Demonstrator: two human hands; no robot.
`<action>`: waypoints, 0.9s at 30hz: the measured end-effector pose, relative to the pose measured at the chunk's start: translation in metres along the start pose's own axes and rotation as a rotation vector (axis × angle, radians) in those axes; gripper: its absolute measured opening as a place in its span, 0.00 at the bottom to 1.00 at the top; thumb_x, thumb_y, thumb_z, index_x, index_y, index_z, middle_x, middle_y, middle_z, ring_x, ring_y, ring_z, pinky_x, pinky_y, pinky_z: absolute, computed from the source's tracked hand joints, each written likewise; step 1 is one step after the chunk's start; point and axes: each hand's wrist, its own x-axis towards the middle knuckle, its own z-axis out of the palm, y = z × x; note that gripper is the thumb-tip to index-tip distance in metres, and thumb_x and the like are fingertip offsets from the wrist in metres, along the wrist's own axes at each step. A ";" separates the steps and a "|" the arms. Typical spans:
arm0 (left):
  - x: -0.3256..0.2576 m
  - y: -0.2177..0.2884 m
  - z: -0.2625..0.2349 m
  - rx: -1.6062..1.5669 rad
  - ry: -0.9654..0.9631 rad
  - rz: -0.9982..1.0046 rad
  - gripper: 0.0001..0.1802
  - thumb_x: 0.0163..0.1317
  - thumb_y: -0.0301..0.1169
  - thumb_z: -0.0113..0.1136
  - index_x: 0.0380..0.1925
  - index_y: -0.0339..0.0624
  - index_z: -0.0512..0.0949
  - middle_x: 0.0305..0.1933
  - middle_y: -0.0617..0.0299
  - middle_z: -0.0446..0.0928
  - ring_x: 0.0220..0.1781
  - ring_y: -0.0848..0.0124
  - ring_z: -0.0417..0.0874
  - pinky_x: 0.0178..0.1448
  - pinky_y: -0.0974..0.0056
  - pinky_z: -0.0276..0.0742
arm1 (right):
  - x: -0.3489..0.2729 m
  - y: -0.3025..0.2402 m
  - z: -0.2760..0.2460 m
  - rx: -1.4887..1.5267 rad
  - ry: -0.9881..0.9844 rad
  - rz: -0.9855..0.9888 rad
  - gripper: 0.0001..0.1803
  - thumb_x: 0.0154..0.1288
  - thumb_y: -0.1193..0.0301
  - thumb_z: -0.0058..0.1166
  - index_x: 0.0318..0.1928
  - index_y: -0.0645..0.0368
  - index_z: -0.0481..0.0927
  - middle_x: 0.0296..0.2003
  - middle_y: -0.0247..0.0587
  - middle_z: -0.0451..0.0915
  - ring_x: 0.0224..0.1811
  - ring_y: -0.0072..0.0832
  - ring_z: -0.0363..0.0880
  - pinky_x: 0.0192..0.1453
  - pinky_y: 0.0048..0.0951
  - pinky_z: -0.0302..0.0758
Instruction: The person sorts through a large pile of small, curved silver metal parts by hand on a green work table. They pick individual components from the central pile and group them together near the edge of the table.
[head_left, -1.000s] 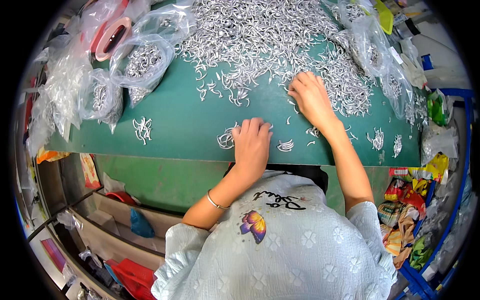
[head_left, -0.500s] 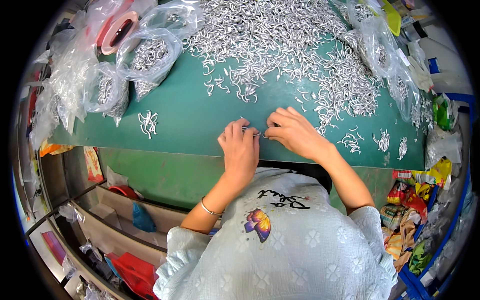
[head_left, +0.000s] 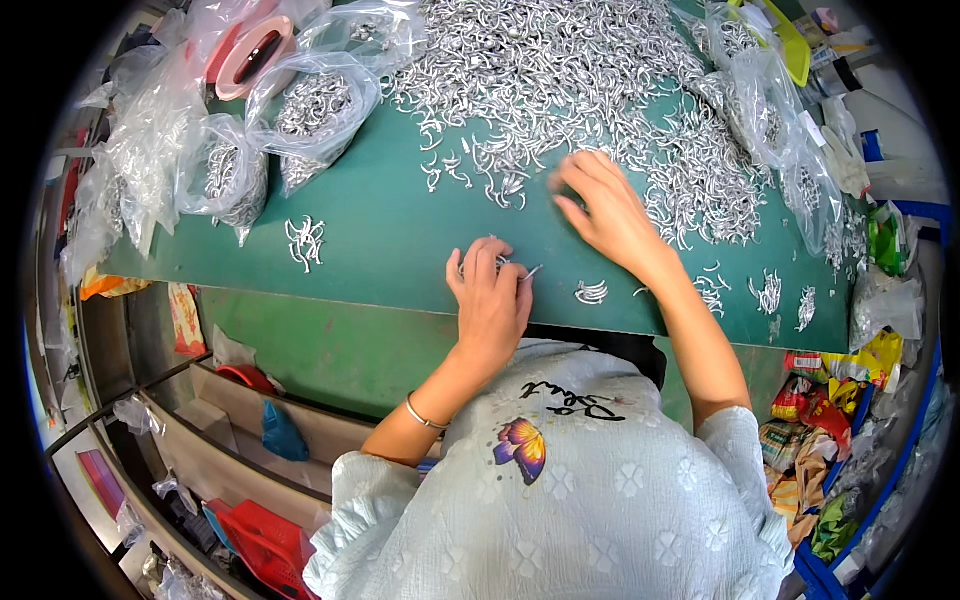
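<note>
My right hand (head_left: 607, 210) has just left the side of my left hand (head_left: 487, 295) and gone up toward the heap (head_left: 560, 70) that fills the upper middle of the frame, while my left has stayed near the table's front edge, just left of the frame's centre. With the right out of the way, the small clump (head_left: 591, 292) below it and to the right shows again. I take this as the two hands splitting their roles: one minding what lies under it, one free near the loose supply. My right thumb stands apart from the fingers, and I see nothing between them, though motion blur on the fingertips makes that a fair guess rather than a certainty. My left fingers are curled down over a few pieces, one silver piece (head_left: 533, 273) poking out at their right; I cannot tell whether they pinch or only cover them. The pieces themselves are slender, bent like little hooks, silver-grey with bright glints, tangled thickly in the heap and strewn loosely at its lower fringe. More sit in small piles at the frame's right, such as this pile (head_left: 766, 291), and in a clear bag (head_left: 355, 130) at upper left.
</note>
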 end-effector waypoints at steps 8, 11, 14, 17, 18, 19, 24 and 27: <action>0.005 -0.006 -0.002 0.035 0.038 0.001 0.14 0.50 0.26 0.70 0.34 0.44 0.74 0.56 0.54 0.68 0.66 0.49 0.64 0.69 0.35 0.48 | 0.012 0.004 0.024 -0.135 -0.050 0.023 0.07 0.58 0.75 0.59 0.36 0.60 0.75 0.36 0.41 0.74 0.45 0.40 0.72 0.50 0.38 0.68; 0.000 -0.009 -0.004 -0.011 0.042 -0.074 0.14 0.51 0.25 0.68 0.36 0.44 0.75 0.57 0.54 0.68 0.67 0.48 0.63 0.70 0.34 0.47 | 0.003 0.009 0.008 -0.001 -0.010 0.082 0.08 0.56 0.76 0.60 0.36 0.59 0.76 0.35 0.40 0.73 0.45 0.39 0.72 0.49 0.38 0.68; 0.009 0.000 -0.006 -0.036 0.005 -0.059 0.14 0.51 0.23 0.67 0.38 0.46 0.76 0.58 0.56 0.68 0.67 0.48 0.63 0.71 0.33 0.45 | 0.004 0.000 0.009 0.008 0.008 0.078 0.09 0.55 0.76 0.60 0.36 0.59 0.75 0.35 0.41 0.74 0.44 0.41 0.73 0.49 0.39 0.68; 0.012 0.004 -0.010 -0.037 -0.091 0.060 0.14 0.52 0.23 0.67 0.39 0.46 0.77 0.58 0.57 0.69 0.68 0.50 0.64 0.72 0.32 0.44 | 0.001 0.002 0.016 -0.027 -0.067 0.036 0.09 0.57 0.76 0.59 0.37 0.60 0.74 0.35 0.43 0.75 0.42 0.43 0.74 0.49 0.40 0.69; 0.011 0.001 -0.009 -0.034 -0.070 0.045 0.13 0.52 0.23 0.67 0.38 0.46 0.77 0.58 0.58 0.69 0.68 0.50 0.65 0.72 0.31 0.44 | -0.001 0.005 0.013 -0.020 -0.104 0.068 0.09 0.57 0.76 0.59 0.38 0.60 0.74 0.35 0.43 0.75 0.43 0.43 0.74 0.49 0.40 0.69; 0.008 -0.005 -0.007 -0.032 -0.049 0.028 0.13 0.52 0.23 0.67 0.38 0.46 0.77 0.57 0.58 0.69 0.68 0.51 0.65 0.72 0.31 0.44 | -0.005 0.006 0.009 -0.014 -0.144 0.100 0.09 0.57 0.76 0.59 0.38 0.60 0.74 0.36 0.43 0.75 0.43 0.43 0.73 0.49 0.40 0.69; 0.006 -0.012 -0.002 -0.048 0.025 -0.013 0.09 0.55 0.23 0.66 0.35 0.45 0.78 0.56 0.58 0.71 0.68 0.52 0.66 0.71 0.30 0.44 | -0.015 0.004 -0.001 0.073 -0.034 0.143 0.10 0.57 0.76 0.59 0.41 0.59 0.76 0.37 0.43 0.75 0.43 0.43 0.72 0.49 0.40 0.67; 0.006 -0.017 0.002 -0.033 0.055 -0.019 0.08 0.56 0.23 0.65 0.35 0.45 0.77 0.56 0.58 0.71 0.67 0.52 0.67 0.71 0.30 0.45 | -0.015 -0.006 -0.001 -0.041 -0.136 0.052 0.09 0.56 0.75 0.61 0.37 0.59 0.75 0.34 0.40 0.74 0.43 0.38 0.72 0.50 0.37 0.64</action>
